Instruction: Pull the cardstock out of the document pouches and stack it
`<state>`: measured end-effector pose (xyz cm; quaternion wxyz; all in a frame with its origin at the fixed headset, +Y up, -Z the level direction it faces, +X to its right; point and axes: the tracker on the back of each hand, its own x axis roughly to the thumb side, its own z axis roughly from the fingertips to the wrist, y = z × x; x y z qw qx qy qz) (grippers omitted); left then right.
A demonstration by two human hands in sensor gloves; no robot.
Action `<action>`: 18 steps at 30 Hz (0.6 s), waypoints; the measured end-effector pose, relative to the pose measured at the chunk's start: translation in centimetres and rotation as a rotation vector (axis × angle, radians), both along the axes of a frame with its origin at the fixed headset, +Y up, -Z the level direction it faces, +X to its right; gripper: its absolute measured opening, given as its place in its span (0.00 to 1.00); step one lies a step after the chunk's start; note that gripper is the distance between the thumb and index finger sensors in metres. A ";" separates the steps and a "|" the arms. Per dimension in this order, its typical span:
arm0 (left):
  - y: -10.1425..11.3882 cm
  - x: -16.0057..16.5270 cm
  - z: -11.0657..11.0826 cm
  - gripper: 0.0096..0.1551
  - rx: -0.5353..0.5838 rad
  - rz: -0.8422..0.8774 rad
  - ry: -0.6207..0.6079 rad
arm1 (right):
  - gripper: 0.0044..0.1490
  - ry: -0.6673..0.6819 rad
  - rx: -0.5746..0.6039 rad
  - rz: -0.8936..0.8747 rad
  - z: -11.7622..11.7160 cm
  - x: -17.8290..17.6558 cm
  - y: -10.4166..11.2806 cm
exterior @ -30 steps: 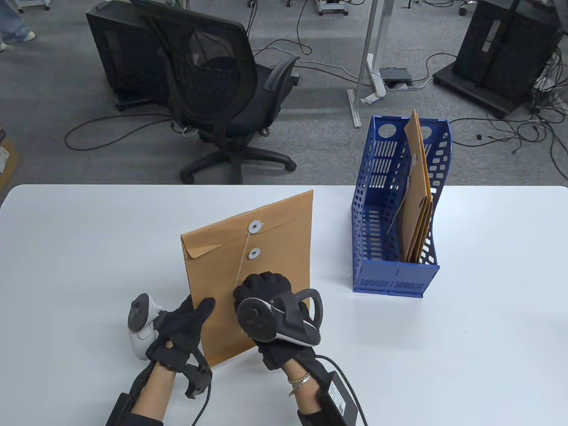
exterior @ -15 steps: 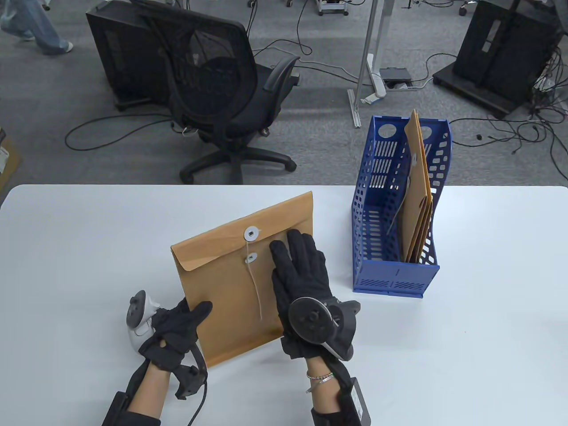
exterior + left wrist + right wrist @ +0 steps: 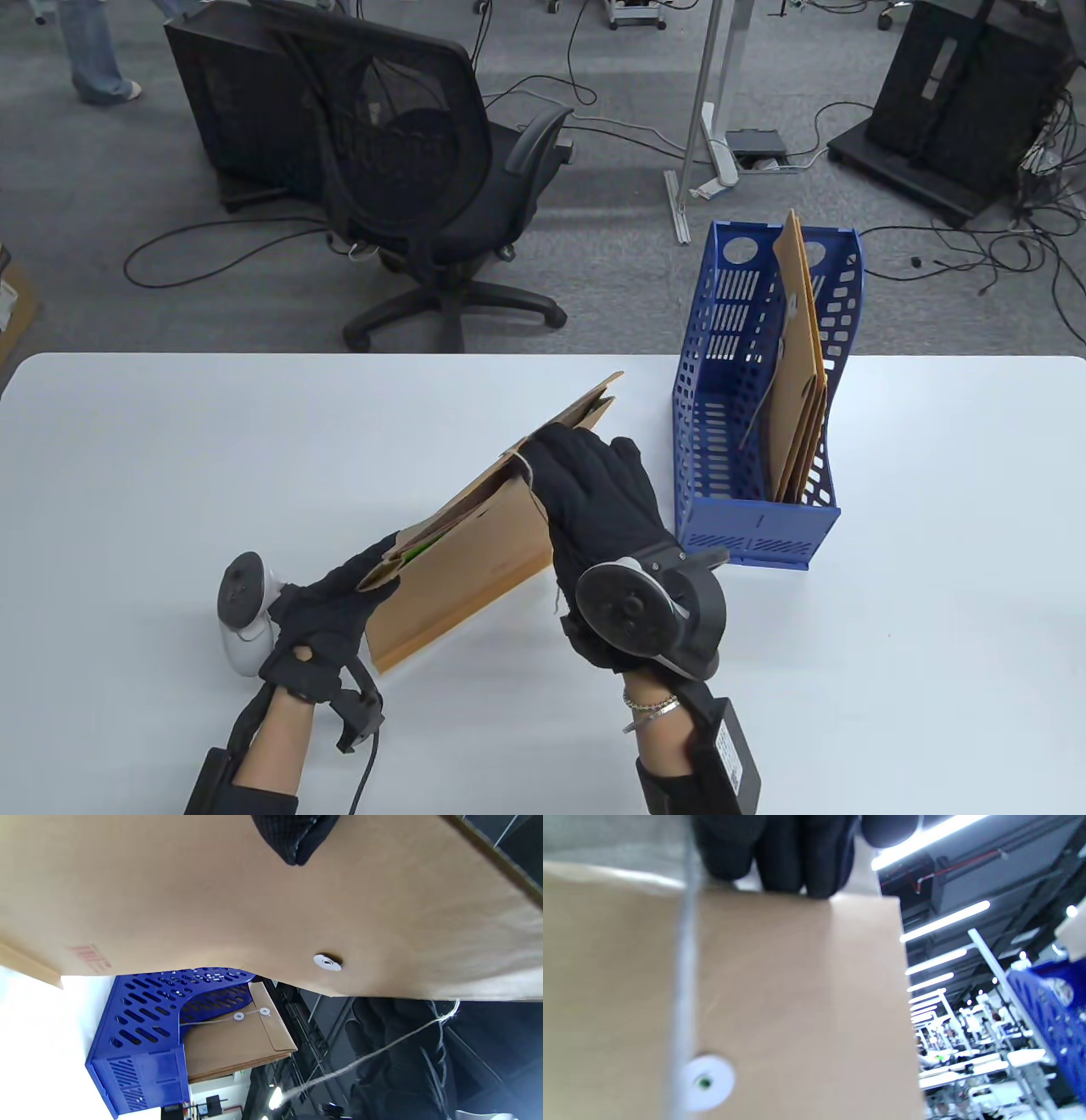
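Observation:
A brown string-tie document pouch (image 3: 475,552) stands tilted on its lower edge on the white table (image 3: 933,662). My left hand (image 3: 339,594) grips its near top corner. My right hand (image 3: 594,501) holds the upper open edge near the flap. The mouth gapes and a sliver of green cardstock (image 3: 417,553) shows inside. In the left wrist view the pouch (image 3: 212,899) fills the top, with a white washer (image 3: 327,962) and a loose string (image 3: 373,1056). In the right wrist view my fingers (image 3: 780,853) curl over the pouch's top edge (image 3: 797,984).
A blue file holder (image 3: 747,407) stands to the right of the pouch and holds several more brown pouches (image 3: 797,373). It also shows in the left wrist view (image 3: 140,1052). A black office chair (image 3: 424,170) stands beyond the table's far edge.
The pouch tipped from facing me to tilted edge-on, and its flap came open. My right hand moved from lying flat on its face up to the open top edge. My left hand shifted to the top corner.

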<state>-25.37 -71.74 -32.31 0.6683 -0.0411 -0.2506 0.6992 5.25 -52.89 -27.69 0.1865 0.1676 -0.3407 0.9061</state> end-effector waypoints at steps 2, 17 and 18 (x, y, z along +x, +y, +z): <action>0.1 -0.2 0.0 0.26 0.002 -0.004 0.014 | 0.25 -0.027 0.001 0.094 -0.3 0.1 0.9; -0.5 -0.5 0.0 0.26 -0.004 -0.041 0.035 | 0.23 -0.112 0.115 0.203 -0.8 -0.4 -0.3; -0.5 -0.4 0.0 0.26 -0.003 -0.042 0.036 | 0.24 -0.118 0.119 0.229 -0.7 -0.6 -0.3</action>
